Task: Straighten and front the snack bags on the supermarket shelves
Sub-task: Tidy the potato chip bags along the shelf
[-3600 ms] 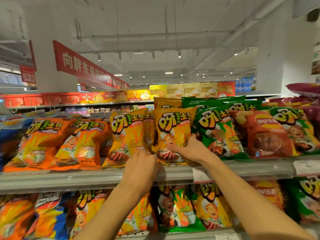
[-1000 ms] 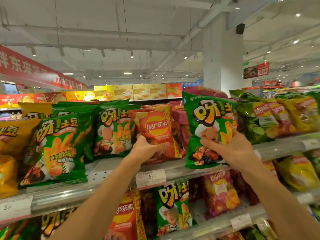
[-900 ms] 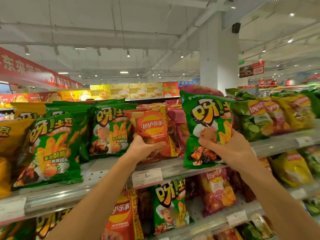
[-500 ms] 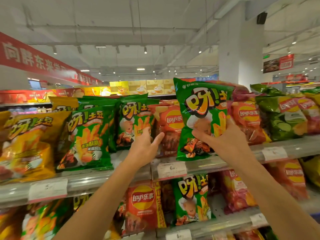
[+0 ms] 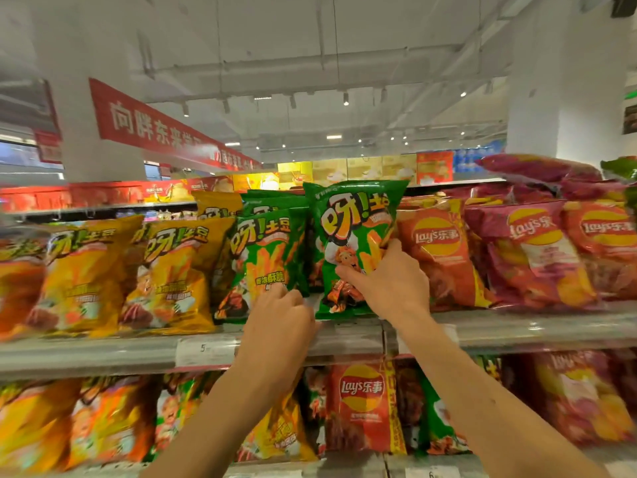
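Observation:
My right hand [image 5: 389,288] grips a green snack bag [image 5: 355,236] by its lower right part and holds it upright on the upper shelf [image 5: 344,336], in the gap between another green bag [image 5: 265,260] and a red Lay's bag [image 5: 441,257]. My left hand [image 5: 279,319] is at the bottom right corner of that other green bag, fingers curled at its lower edge; whether it grips the bag I cannot tell. Yellow bags [image 5: 172,274] stand to the left on the same shelf.
Purple and red Lay's bags [image 5: 537,253] fill the shelf's right side. The lower shelf holds more bags, among them a red Lay's bag [image 5: 362,405]. Price tags [image 5: 203,348] sit on the shelf rail. A red banner [image 5: 155,125] hangs overhead.
My right hand has carried the green bag leftwards past the red Lay's bag and set it beside the other green bags. My left hand has left the Lay's bag and dropped to the neighbouring green bag.

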{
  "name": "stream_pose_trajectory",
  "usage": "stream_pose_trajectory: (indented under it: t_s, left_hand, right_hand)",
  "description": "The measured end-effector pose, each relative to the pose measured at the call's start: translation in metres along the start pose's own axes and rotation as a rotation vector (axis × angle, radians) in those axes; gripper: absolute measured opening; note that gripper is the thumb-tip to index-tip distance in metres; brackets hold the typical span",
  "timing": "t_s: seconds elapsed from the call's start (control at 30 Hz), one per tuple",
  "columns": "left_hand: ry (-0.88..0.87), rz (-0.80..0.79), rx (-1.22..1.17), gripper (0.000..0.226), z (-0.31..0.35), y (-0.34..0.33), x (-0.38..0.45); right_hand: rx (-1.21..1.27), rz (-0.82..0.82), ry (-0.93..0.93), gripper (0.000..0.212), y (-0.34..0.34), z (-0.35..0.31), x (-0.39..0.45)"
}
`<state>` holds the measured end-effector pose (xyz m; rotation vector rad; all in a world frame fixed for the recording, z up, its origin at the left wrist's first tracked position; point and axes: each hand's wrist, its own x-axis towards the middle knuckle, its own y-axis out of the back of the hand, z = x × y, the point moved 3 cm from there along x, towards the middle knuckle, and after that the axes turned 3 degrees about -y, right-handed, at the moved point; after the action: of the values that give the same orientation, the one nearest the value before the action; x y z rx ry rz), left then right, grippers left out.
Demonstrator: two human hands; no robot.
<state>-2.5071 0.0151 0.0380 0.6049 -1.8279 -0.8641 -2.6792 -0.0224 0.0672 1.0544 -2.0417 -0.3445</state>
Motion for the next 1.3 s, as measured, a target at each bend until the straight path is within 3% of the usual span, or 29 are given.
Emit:
stream_pose_trajectory:
  t_s: [0.37,0.6,0.73,0.87,0.93,1.07,1.23,1.3]
  left_hand:
    - [0.011,0.065,-0.068,0.031,-0.003,-0.009,0.001]
    - [0.078,0.185,-0.144,0.029,0.002,-0.002,-0.001]
    - [0.088,0.401,-0.338,0.017,0.03,0.008,0.005]
    - [0.051,0.438,-0.567,0.014,0.083,0.008,0.025]
    - [0.056,0.422,-0.675,0.011,0.118,0.006,0.042]
    - [0.099,0.452,-0.786,0.01,0.198,0.001,0.08]
    - [0.305,0.404,-0.879,0.054,0.279,-0.002,0.128]
    - [0.404,0.349,-0.874,0.073,0.293,-0.005,0.143]
  right_hand:
    - [-0.015,-0.219,-0.125,0.094,-0.039,0.002,0.008]
    - [0.022,-0.237,-0.071,0.119,-0.026,0.006,0.002]
    - [0.162,-0.09,0.112,0.093,0.003,0.024,-0.008]
    - [0.323,0.053,0.176,0.046,0.049,0.069,-0.005]
    - [0.359,0.122,0.177,0.032,0.079,0.102,0.003]
    - [0.32,0.24,0.144,0.021,0.143,0.176,0.028]
    - [0.178,0.356,0.069,0.027,0.214,0.27,0.068]
    - [0.117,0.323,0.013,0.041,0.23,0.298,0.086]
